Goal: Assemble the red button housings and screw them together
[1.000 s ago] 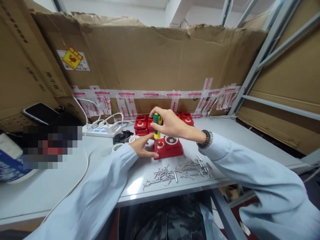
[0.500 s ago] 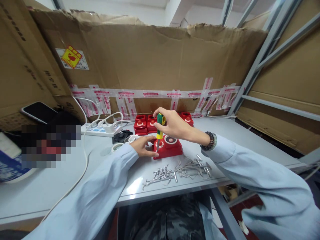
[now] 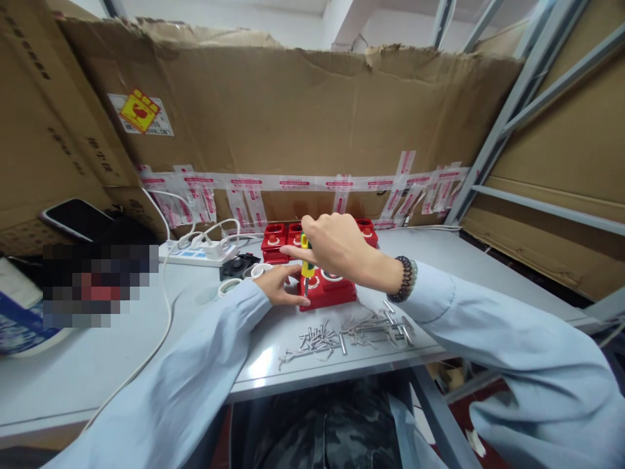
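Note:
A red housing with a white ring on its top lies on the grey table. My left hand grips its left end, with the thumb along the front corner. In my right hand is a screwdriver with a green and yellow handle, held upright. Its shaft points down at the housing's front left corner, close to my left thumb. Whether a screw sits under the tip is too small to tell. Several loose screws and metal pins with strings lie in front of the housing.
More red housings stand in a row at the back. To the left are white rings, a black part and a power strip with cables. A cardboard wall closes off the back, and a metal rack rises at right.
My right hand has turned around the screwdriver, and its back now faces up more. The handle has rotated and sits slightly further left. My left hand and the housing have stayed put.

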`<state>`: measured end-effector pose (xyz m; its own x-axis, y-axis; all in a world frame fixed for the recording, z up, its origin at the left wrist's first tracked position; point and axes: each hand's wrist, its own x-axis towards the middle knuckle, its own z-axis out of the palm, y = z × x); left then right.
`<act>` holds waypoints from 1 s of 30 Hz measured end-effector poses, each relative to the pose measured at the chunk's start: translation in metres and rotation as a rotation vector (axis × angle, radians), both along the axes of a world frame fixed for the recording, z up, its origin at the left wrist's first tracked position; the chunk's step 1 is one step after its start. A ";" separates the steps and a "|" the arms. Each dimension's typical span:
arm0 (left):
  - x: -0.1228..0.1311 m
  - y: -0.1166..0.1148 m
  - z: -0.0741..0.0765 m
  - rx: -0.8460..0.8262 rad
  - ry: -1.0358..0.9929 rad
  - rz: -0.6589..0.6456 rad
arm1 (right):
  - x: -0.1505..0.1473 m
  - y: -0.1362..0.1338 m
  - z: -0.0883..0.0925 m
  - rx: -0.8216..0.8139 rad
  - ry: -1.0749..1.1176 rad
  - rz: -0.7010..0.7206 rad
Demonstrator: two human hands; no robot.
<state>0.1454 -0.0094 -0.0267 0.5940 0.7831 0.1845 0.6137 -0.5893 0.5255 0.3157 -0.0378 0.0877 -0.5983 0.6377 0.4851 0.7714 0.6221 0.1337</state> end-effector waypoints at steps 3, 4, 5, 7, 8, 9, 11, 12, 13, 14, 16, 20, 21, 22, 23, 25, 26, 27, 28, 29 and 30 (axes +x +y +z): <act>-0.001 0.000 -0.002 0.045 0.052 0.027 | -0.007 -0.006 0.009 -0.043 -0.082 0.058; -0.002 -0.001 -0.002 0.055 0.071 0.038 | -0.008 -0.007 0.012 -0.062 -0.107 0.100; -0.002 -0.001 -0.002 0.062 0.087 0.043 | -0.008 -0.007 0.014 -0.083 -0.131 0.147; -0.001 -0.001 -0.003 0.081 0.104 0.052 | -0.005 -0.006 0.019 -0.147 -0.176 0.238; -0.001 -0.002 -0.003 0.094 0.107 0.056 | -0.002 -0.006 0.022 -0.190 -0.202 0.279; 0.000 -0.002 -0.002 0.106 0.107 0.057 | 0.000 -0.006 0.025 -0.234 -0.233 0.324; 0.000 -0.002 -0.002 0.120 0.094 0.037 | 0.005 -0.006 0.030 -0.294 -0.301 0.376; 0.001 -0.002 -0.001 0.118 0.082 0.012 | 0.006 -0.007 0.032 -0.308 -0.327 0.370; 0.001 -0.002 0.000 0.112 0.071 -0.014 | 0.006 -0.008 0.034 -0.307 -0.342 0.334; 0.001 -0.002 0.000 0.108 0.063 -0.030 | 0.006 -0.009 0.036 -0.292 -0.346 0.274; 0.001 -0.003 0.002 0.100 0.061 -0.042 | 0.004 -0.010 0.036 -0.236 -0.329 0.140; 0.001 -0.003 0.003 0.094 0.054 -0.059 | 0.002 -0.008 0.034 -0.203 -0.309 0.155; 0.001 -0.003 0.002 0.096 0.050 -0.062 | 0.004 -0.007 0.035 -0.225 -0.322 0.210; 0.001 -0.002 0.002 0.099 0.047 -0.060 | 0.005 -0.006 0.036 -0.249 -0.341 0.270; 0.001 -0.002 0.002 0.102 0.043 -0.055 | 0.007 -0.006 0.037 -0.273 -0.362 0.320; 0.000 -0.002 0.001 0.105 0.032 -0.043 | 0.010 -0.007 0.042 -0.322 -0.400 0.367; 0.000 -0.002 0.001 0.106 0.023 -0.042 | 0.011 -0.008 0.044 -0.347 -0.416 0.364; 0.000 -0.002 0.000 0.107 0.014 -0.043 | 0.011 -0.009 0.046 -0.370 -0.428 0.350; 0.000 -0.002 0.000 0.107 0.006 -0.045 | 0.010 -0.010 0.047 -0.387 -0.437 0.333; 0.000 -0.002 0.000 0.109 0.001 -0.045 | 0.008 -0.012 0.047 -0.394 -0.438 0.313; 0.000 -0.002 0.000 0.111 0.000 -0.042 | 0.006 -0.013 0.045 -0.391 -0.430 0.288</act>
